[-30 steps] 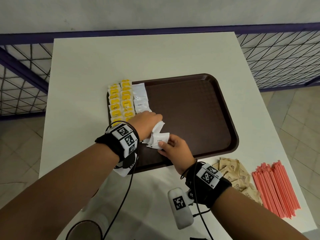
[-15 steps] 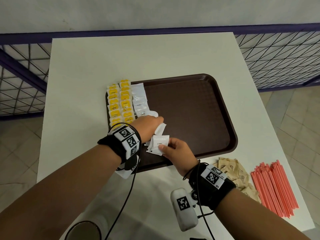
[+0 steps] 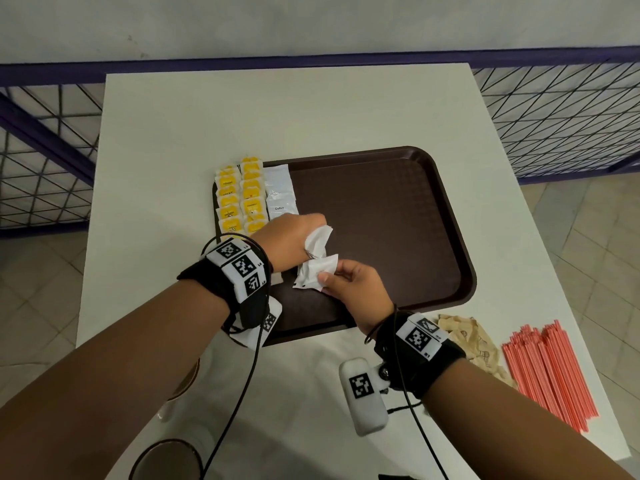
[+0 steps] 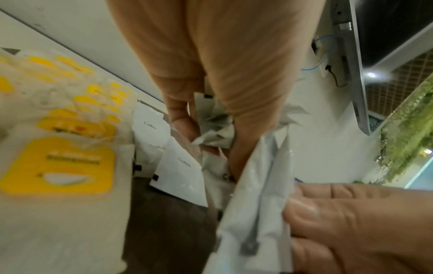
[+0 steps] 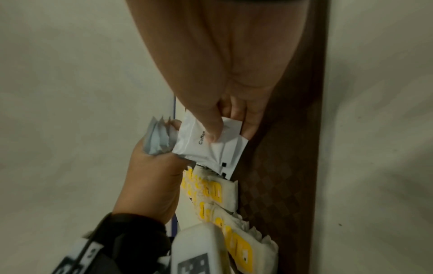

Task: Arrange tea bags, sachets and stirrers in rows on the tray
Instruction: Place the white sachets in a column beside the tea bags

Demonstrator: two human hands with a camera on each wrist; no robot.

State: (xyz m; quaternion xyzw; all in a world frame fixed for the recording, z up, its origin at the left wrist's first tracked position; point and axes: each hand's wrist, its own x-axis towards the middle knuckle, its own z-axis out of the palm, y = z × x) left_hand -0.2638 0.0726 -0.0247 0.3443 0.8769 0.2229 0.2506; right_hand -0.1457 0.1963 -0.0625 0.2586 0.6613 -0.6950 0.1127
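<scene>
Head looks down; wrists close on tray (image 3: 446, 216).

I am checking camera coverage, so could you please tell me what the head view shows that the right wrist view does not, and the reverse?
Only the head view shows the red stirrers and brown sachets lying on the table to the right of the tray, and the white sachets already laid in a row. Only the right wrist view shows the right hand's thumb pressed beside the word "Coffee" on the pinched sachet. Both show the left hand gripping a bunch of sachets, and the yellow tea bags on the tray.
</scene>
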